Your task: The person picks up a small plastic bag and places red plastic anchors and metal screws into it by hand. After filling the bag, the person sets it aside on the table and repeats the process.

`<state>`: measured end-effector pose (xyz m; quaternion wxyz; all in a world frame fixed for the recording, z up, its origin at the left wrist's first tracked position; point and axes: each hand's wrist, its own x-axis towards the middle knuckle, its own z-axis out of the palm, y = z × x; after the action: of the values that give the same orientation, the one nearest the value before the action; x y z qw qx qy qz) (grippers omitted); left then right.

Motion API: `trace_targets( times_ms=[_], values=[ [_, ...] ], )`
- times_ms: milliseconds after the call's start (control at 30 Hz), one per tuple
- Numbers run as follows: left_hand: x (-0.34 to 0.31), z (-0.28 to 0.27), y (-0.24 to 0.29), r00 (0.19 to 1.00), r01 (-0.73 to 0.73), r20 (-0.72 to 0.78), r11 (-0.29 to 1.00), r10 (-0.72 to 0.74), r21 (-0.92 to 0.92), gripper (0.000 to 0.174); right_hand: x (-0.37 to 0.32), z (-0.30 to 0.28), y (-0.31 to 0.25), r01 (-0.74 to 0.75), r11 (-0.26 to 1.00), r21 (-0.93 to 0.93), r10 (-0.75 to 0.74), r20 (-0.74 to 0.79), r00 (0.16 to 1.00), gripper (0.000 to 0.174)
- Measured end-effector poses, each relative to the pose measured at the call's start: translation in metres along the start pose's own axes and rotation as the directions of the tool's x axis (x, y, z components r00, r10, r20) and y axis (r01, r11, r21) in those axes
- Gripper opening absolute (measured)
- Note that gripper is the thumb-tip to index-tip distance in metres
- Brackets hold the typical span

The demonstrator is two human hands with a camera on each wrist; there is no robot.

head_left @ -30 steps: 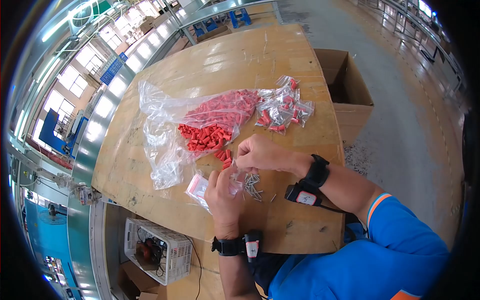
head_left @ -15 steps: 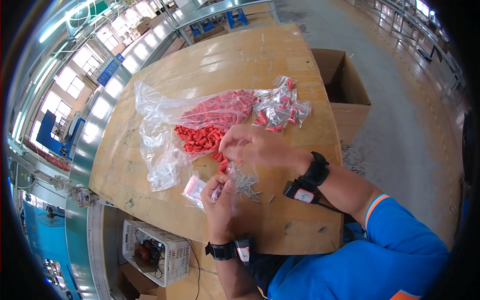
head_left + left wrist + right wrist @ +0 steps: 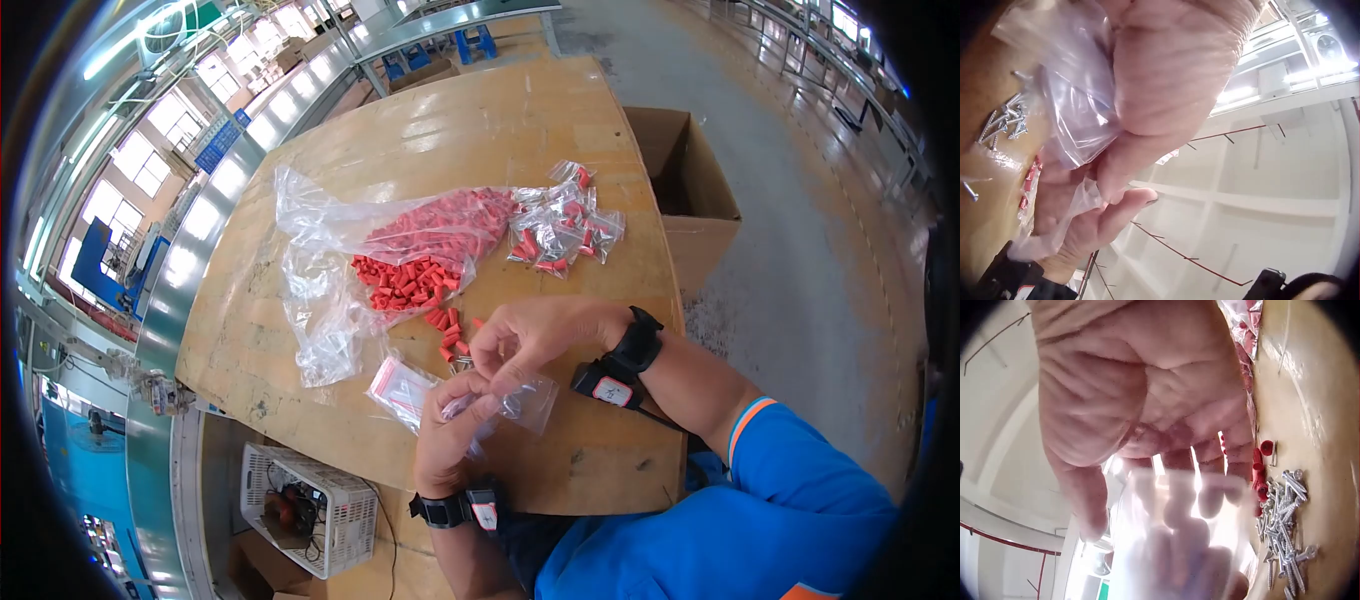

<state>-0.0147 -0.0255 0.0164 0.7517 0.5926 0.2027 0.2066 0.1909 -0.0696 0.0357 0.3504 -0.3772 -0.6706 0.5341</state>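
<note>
A small clear plastic bag (image 3: 535, 405) spreads between my two hands. My left hand (image 3: 445, 435) pinches its edge between thumb and fingers, with more clear plastic (image 3: 1082, 109) bunched against the palm. My right hand (image 3: 545, 335) meets the left fingertips at the bag, its fingers bent. In the right wrist view the bag (image 3: 1172, 550) covers those fingertips, the thumb stands beside it, and I cannot tell whether the right hand grips it. Loose screws (image 3: 1285, 534) and a few red plugs (image 3: 450, 345) lie close by. Flat empty bags (image 3: 400, 390) rest left of my left hand.
A large clear bag (image 3: 325, 340) spills a heap of red plugs (image 3: 400, 280) across the table (image 3: 480, 110). Small filled bags (image 3: 565, 225) lie in a pile at the back right. An open carton (image 3: 700, 240) stands past the right edge; a white crate (image 3: 345, 530) sits lower left.
My right hand left the small bag, reached over by the red plugs, then came back toward me to the bag. The left hand shifted slightly nearer; the bag now spreads out to its right.
</note>
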Motion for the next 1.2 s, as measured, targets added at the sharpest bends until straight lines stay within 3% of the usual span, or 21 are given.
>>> trace_targets(
  times_ms=[67,133,233,267,333,433,633,733,833,933,1033,1133,1200],
  values=[
    [-0.001,-0.002,0.001,0.999,0.003,0.033,0.997,0.000,-0.080,0.010,0.000,-0.001,0.003,-0.022,1.000,0.019,0.021,0.078,0.997,0.023],
    [-0.003,-0.007,0.000,0.996,0.017,0.091,0.999,-0.013,-0.044,0.012,0.001,-0.002,0.005,-0.016,0.999,0.051,0.010,0.109,0.994,0.023],
    [-0.006,-0.011,0.000,0.989,-0.036,0.141,0.996,0.047,-0.082,0.012,-0.004,-0.004,-0.004,-0.047,0.996,0.075,0.047,0.014,0.999,0.023],
    [-0.007,-0.011,0.001,0.985,-0.065,0.151,0.992,0.081,-0.108,0.012,-0.003,-0.004,-0.001,-0.053,0.998,0.031,0.057,-0.165,0.985,0.021],
    [-0.006,-0.010,0.004,0.993,-0.060,0.092,0.994,0.068,-0.087,0.013,0.004,-0.007,0.011,-0.080,0.995,-0.060,0.039,-0.507,0.861,0.019],
    [-0.005,-0.009,-0.001,0.996,0.014,0.088,1.000,-0.014,0.010,0.013,0.013,-0.008,0.031,-0.235,0.837,-0.493,-0.134,-0.603,0.786,0.017],
    [-0.004,-0.004,0.001,0.989,0.055,0.133,0.993,-0.070,0.109,0.010,0.039,0.003,0.044,-0.340,0.539,-0.770,-0.169,-0.495,0.852,0.014],
    [-0.004,-0.001,0.003,0.991,0.042,0.119,0.994,-0.054,0.102,0.009,0.040,0.002,0.036,-0.374,0.525,-0.765,-0.092,-0.488,0.868,0.010],
    [-0.003,-0.004,0.001,0.990,0.016,0.137,0.991,-0.034,0.131,0.011,0.040,0.005,0.027,-0.156,0.612,-0.775,-0.233,-0.365,0.901,0.006],
    [-0.005,-0.003,0.001,0.993,0.026,0.115,0.994,-0.039,0.107,0.012,0.051,0.002,0.047,0.064,0.553,-0.831,-0.331,-0.148,0.932,0.004],
    [-0.004,-0.003,0.000,0.997,0.020,0.073,0.994,-0.027,0.106,0.011,0.054,-0.003,0.050,0.087,0.474,-0.876,-0.296,-0.065,0.953,0.007],
    [-0.001,-0.005,-0.004,0.999,-0.030,0.036,0.991,0.026,0.128,0.010,0.049,0.000,0.039,0.040,0.451,-0.892,-0.278,-0.098,0.955,0.016],
    [0.003,-0.006,-0.006,0.997,-0.078,-0.002,0.974,0.080,0.211,0.009,0.039,0.002,0.016,-0.101,0.654,-0.750,-0.201,-0.301,0.932,0.017]
  ],
)
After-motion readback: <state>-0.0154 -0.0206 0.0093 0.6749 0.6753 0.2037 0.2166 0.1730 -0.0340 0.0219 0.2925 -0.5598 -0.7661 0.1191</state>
